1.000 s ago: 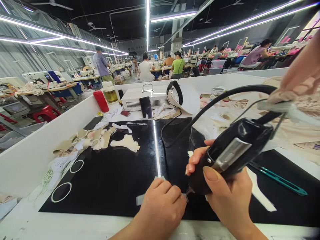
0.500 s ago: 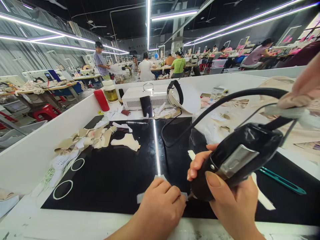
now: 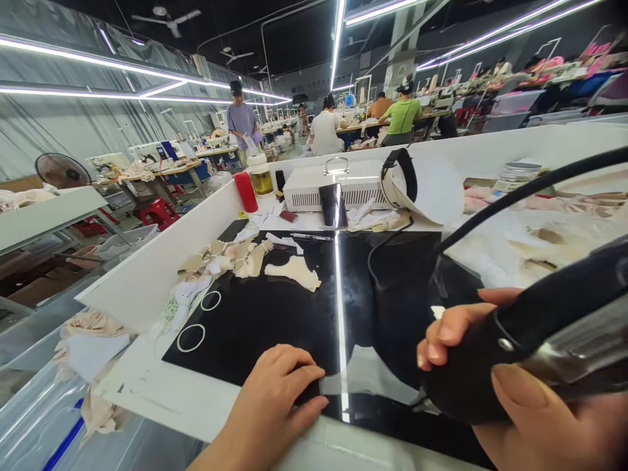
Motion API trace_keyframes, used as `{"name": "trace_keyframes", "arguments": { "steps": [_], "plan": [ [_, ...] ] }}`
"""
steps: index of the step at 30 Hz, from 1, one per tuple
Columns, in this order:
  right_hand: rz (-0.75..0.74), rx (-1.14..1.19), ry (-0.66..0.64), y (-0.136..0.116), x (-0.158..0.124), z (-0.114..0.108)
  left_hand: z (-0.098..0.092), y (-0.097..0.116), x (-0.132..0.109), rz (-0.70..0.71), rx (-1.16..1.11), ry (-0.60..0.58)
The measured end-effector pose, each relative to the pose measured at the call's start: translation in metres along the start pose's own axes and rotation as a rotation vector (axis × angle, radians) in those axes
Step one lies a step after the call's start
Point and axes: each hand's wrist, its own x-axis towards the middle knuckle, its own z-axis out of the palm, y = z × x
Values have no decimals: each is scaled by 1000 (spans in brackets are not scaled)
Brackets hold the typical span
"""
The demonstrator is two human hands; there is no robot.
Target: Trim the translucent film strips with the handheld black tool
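Observation:
A thin, see-through grey piece [image 3: 370,373] with a raised middle lies on the black mat [image 3: 279,314] near its front edge. At its left end my left hand [image 3: 282,392] holds it between thumb and forefinger. My right hand [image 3: 524,386] is wrapped round a corded black handheld tool [image 3: 468,386] with a silver plate on its side. Its narrow metal tip [image 3: 420,400] meets the right end of the grey piece. The tool's back end runs out of view at the right. A cream piece of similar outline [image 3: 297,270] lies farther back on the mat.
Two pale rings [image 3: 191,337] and a heap of beige scraps [image 3: 235,258] lie at the left. Behind stand a vented white box [image 3: 307,190], a phone [image 3: 333,204], a clear visor [image 3: 436,190] and a red container [image 3: 245,191]. A black cable [image 3: 520,190] arcs overhead right.
The view has swung left. My left hand has moved from over the grey piece to its left end, uncovering the middle. The tool's tip remains at the right end.

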Motion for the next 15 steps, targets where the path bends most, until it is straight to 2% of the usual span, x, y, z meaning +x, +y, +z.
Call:
{"name": "trace_keyframes", "arguments": {
  "steps": [2,7,15],
  "plan": [
    [38,24,-5,0,-1,9,4,1,0,-7,-20,13],
    [75,79,-168,3,0,27,9,3,4,23,-41,54],
    [64,120,-186,17,-4,41,3,1,-2,94,-1,89]
  ]
}}
